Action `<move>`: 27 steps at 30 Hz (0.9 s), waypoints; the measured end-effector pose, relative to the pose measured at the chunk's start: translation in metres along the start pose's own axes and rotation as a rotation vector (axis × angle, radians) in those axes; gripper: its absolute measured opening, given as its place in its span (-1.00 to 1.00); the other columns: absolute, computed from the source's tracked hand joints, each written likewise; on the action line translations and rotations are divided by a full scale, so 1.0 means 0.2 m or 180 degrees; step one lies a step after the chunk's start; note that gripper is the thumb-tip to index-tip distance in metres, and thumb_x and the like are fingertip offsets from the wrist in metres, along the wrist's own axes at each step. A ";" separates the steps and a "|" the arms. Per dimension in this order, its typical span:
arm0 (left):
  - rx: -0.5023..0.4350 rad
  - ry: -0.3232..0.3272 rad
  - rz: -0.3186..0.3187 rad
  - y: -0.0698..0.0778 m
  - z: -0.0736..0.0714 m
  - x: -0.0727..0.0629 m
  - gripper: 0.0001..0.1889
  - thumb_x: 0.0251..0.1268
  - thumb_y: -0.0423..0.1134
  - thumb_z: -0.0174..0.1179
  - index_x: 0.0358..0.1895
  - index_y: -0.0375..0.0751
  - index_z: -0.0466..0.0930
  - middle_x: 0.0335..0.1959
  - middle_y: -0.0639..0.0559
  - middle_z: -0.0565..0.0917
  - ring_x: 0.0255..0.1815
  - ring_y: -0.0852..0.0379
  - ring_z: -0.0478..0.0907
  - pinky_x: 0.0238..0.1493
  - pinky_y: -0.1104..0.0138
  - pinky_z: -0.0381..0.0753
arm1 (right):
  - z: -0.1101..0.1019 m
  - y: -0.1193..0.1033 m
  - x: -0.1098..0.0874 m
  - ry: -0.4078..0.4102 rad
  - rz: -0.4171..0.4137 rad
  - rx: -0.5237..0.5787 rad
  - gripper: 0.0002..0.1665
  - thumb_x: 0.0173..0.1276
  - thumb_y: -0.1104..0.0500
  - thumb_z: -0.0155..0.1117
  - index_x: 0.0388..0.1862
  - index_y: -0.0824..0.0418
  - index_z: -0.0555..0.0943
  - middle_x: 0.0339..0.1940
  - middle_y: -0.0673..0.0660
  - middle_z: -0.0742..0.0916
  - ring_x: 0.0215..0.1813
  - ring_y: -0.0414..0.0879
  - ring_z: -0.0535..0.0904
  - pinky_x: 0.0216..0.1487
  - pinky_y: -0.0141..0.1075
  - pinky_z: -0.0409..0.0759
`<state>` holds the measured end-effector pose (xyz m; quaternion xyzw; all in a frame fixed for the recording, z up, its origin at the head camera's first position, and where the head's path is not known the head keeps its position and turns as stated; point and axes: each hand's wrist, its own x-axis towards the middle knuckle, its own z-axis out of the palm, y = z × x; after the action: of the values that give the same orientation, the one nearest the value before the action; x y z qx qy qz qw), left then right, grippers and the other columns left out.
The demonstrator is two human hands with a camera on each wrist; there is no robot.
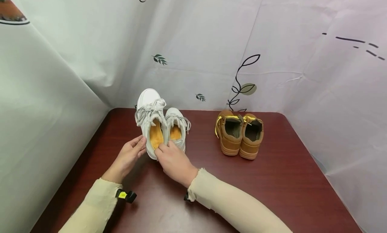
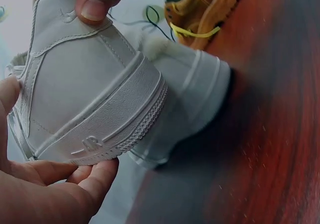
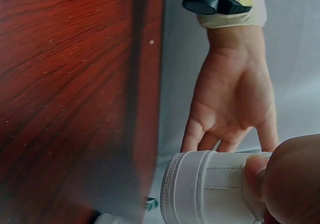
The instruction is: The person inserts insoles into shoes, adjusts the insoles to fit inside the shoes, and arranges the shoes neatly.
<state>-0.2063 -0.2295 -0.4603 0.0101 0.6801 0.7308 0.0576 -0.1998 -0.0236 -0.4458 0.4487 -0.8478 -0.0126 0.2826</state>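
A white lace-up sneaker [image 1: 148, 98] with a yellow-orange insole is held up off the table, its toe pointing away and raised. On one side of its heel my left hand [image 1: 124, 160] grips it, thumb on the upper and fingers under the sole edge, as the left wrist view shows. My right hand [image 1: 175, 161] pinches the back of the heel collar [image 2: 55, 6], thumb on the outside; its other fingers are partly hidden. Just right of the held shoe, the matching white sneaker [image 1: 182, 140] stands on the table, toe toward the back.
A pair of brown shoes with yellow laces, a left one [image 1: 230, 144] and a right one [image 1: 249, 147], stands side by side on the right of the dark red table [image 1: 287, 179]. White printed cloth [image 1: 193, 41] hangs behind and on both sides.
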 end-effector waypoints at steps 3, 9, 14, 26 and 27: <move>0.0054 0.0101 -0.0180 -0.02 -0.01 0.02 -0.22 0.60 -0.03 -0.05 0.54 -0.54 -0.13 0.54 -0.42 0.08 0.24 0.28 0.46 0.08 0.58 0.50 | 0.05 -0.01 0.02 -0.0035 0.0024 -0.0072 -0.87 0.27 0.16 0.36 -0.22 0.09 0.60 -0.30 -0.03 0.63 -0.27 -0.13 0.49 -0.15 -0.29 0.36; 0.0332 0.0228 -0.0393 -0.07 -0.02 0.07 -0.20 0.60 0.09 -0.13 0.56 -0.49 -0.10 0.50 -0.42 0.19 0.38 0.02 0.36 0.07 0.56 0.49 | 0.13 -0.05 0.05 -0.0026 0.0141 -0.0217 -0.92 0.35 0.16 0.24 -0.20 0.11 0.57 -0.32 -0.01 0.61 -0.28 -0.11 0.48 -0.16 -0.29 0.38; 0.0733 0.0266 -0.0468 -0.12 -0.01 0.10 -0.20 0.62 0.14 -0.24 0.53 -0.55 -0.05 0.41 -0.50 0.32 0.27 0.05 0.47 0.17 0.36 0.53 | 0.19 -0.07 0.06 -0.0095 0.0259 -0.0178 -0.90 0.36 0.19 0.20 -0.18 0.14 0.56 -0.30 0.00 0.61 -0.28 -0.09 0.47 -0.15 -0.28 0.39; 0.2547 0.0601 -0.0349 -0.15 -0.02 0.15 -0.23 0.63 0.19 -0.42 0.37 -0.48 0.38 0.33 -0.43 0.45 0.34 -0.33 0.39 0.35 -0.12 0.34 | 0.25 -0.07 0.10 -0.0100 0.0598 -0.0001 -0.79 0.37 0.22 0.17 -0.04 0.19 0.56 -0.18 0.06 0.63 -0.21 -0.06 0.51 -0.10 -0.27 0.46; 0.2536 0.0605 -0.0358 -0.15 -0.02 0.15 -0.22 0.62 0.20 -0.42 0.38 -0.48 0.37 0.33 -0.43 0.45 0.34 -0.33 0.39 0.35 -0.12 0.34 | 0.25 -0.07 0.10 -0.0116 0.0609 0.0029 -0.77 0.38 0.23 0.17 0.00 0.20 0.55 -0.16 0.06 0.64 -0.19 -0.06 0.52 -0.09 -0.27 0.48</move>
<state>-0.2343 -0.2293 -0.4932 -0.0730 0.9116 0.4038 0.0259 -0.2225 -0.0585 -0.4814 0.3666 -0.8918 0.0101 0.2650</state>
